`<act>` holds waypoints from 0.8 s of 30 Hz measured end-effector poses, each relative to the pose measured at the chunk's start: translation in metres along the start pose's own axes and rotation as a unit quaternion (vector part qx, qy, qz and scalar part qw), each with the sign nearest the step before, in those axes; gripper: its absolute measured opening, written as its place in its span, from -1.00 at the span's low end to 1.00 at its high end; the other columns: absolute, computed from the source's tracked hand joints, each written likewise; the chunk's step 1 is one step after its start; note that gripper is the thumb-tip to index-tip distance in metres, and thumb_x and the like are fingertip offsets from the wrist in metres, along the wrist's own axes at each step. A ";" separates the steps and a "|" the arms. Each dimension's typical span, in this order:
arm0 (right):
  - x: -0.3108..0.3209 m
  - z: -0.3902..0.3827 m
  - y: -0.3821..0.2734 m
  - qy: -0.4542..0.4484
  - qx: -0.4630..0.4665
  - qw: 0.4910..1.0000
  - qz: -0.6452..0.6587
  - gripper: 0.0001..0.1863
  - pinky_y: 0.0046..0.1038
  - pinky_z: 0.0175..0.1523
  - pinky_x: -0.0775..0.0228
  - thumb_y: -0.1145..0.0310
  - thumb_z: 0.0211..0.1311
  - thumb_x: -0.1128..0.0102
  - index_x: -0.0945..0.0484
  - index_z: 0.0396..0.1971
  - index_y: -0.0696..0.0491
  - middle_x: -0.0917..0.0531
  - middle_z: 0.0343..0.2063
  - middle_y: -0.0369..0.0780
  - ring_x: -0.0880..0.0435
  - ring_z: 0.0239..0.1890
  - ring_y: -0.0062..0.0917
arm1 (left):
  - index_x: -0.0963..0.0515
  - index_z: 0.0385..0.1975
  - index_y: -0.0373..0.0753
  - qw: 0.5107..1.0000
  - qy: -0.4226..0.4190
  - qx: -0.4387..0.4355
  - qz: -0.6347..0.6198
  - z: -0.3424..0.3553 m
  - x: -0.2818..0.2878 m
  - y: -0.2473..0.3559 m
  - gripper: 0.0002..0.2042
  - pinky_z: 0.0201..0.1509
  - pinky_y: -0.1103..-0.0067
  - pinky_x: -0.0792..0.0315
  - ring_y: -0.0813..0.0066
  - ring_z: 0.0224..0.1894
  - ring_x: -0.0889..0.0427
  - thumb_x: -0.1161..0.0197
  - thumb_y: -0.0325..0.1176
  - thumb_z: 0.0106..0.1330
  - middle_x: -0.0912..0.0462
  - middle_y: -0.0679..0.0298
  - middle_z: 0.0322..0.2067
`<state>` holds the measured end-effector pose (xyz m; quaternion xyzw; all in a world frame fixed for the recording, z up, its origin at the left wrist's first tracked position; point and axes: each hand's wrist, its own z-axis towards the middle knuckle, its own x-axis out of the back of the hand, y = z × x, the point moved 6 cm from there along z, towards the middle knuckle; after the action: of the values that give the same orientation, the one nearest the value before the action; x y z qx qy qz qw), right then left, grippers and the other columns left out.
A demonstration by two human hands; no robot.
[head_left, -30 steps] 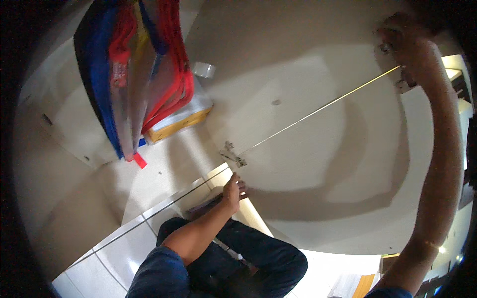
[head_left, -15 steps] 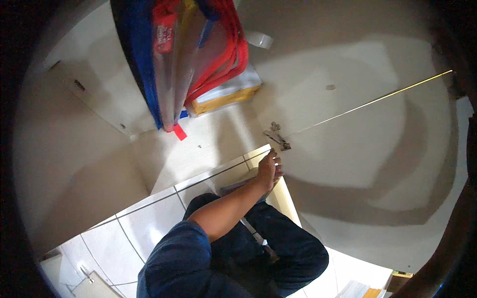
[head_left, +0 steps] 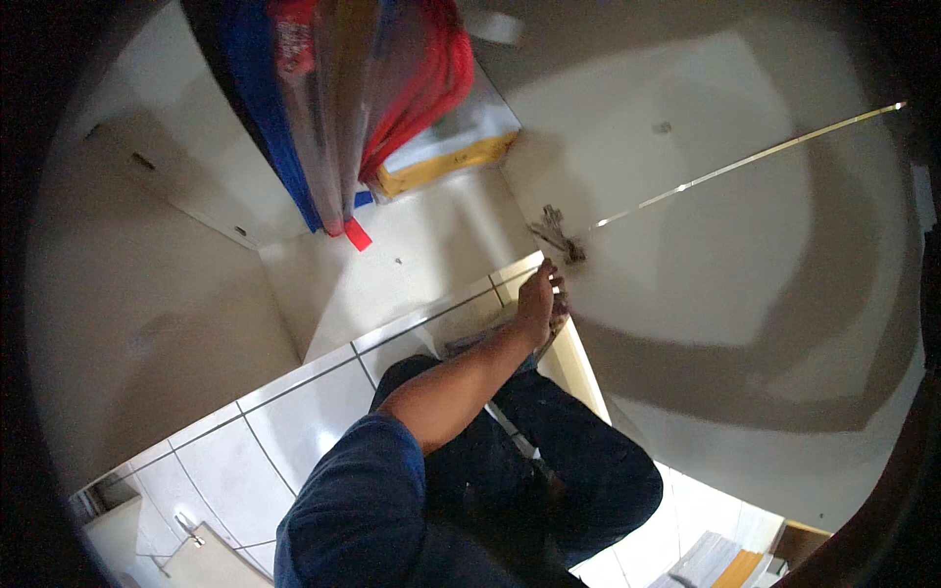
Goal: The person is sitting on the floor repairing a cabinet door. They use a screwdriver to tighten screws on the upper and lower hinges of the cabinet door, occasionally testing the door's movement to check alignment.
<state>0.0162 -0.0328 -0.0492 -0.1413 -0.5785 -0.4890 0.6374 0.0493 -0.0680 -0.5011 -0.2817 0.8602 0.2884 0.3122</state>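
Observation:
My left hand (head_left: 541, 306) has its fingers curled round the pale edge (head_left: 578, 367) of a large cabinet panel (head_left: 706, 274), just below a metal hinge (head_left: 557, 235). A thin yellow strip (head_left: 745, 160), like a measuring tape, runs diagonally across the panel from near the hinge toward the upper right. At the right rim my right forearm is a dark, partial shape; the hand itself is lost beyond the strip's far end, out of view.
Blue and red zipped plastic bags (head_left: 323, 118) sit on a yellow-edged paper stack (head_left: 441, 162) in a cabinet compartment (head_left: 274, 314). My crossed legs (head_left: 588, 470) rest below on white floor tiles (head_left: 294, 421). More papers (head_left: 725, 559) and a beige board (head_left: 211, 559) lie along the lower rim.
My right hand and most of that arm have left the view toward the right. My left hand still grips the edge; the view has shifted, placing it farther right and higher.

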 end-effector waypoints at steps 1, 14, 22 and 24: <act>-0.011 -0.010 -0.009 -0.006 0.003 1.000 0.022 -0.43 -0.11 0.36 -0.17 -0.16 0.23 -0.15 -0.61 0.06 -0.06 -0.54 0.15 -0.18 -0.48 0.20 -0.19 | -0.41 -0.01 -0.11 1.000 0.007 -0.016 0.012 -0.007 -0.004 0.009 -0.56 -0.29 0.35 -0.45 0.39 -0.39 -0.49 -0.03 0.14 0.40 -0.48 0.29 -0.35; -0.132 -0.123 -0.145 -0.139 -0.008 0.941 0.307 -0.45 -0.11 0.32 -0.21 -0.15 0.23 -0.14 -0.62 0.04 -0.06 -0.56 0.12 -0.18 -0.50 0.18 -0.19 | -0.46 -0.13 -0.10 0.997 -0.020 0.023 0.076 -0.011 -0.010 0.019 -0.60 -0.39 0.32 -0.36 0.37 -0.39 -0.48 -0.11 0.12 0.30 -0.48 0.30 -0.35; -0.131 -0.126 -0.227 -0.153 0.062 0.894 0.416 -0.45 -0.12 0.30 -0.23 -0.15 0.23 -0.13 -0.63 0.03 -0.06 -0.57 0.10 -0.18 -0.51 0.17 -0.20 | -0.52 -0.08 -0.32 0.810 -0.095 -0.443 0.373 -0.157 0.003 0.040 -0.79 -0.02 0.38 -0.57 0.25 -0.11 -0.65 -0.10 -0.35 0.43 -0.60 0.06 -0.13; -0.124 -0.125 -0.244 -0.152 0.079 0.884 0.436 -0.46 -0.12 0.29 -0.24 -0.15 0.23 -0.13 -0.63 0.02 -0.05 -0.58 0.09 -0.18 -0.51 0.16 -0.20 | -0.53 -0.10 -0.31 0.808 -0.062 -0.462 0.362 -0.244 0.046 0.056 -0.81 -0.07 0.38 -0.58 0.27 -0.15 -0.66 -0.18 -0.37 0.39 -0.61 0.09 -0.18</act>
<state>-0.0829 -0.1867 -0.2878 -0.4011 -0.5851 -0.0871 0.6994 -0.1092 -0.2078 -0.3594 -0.0427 0.6441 0.7604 0.0712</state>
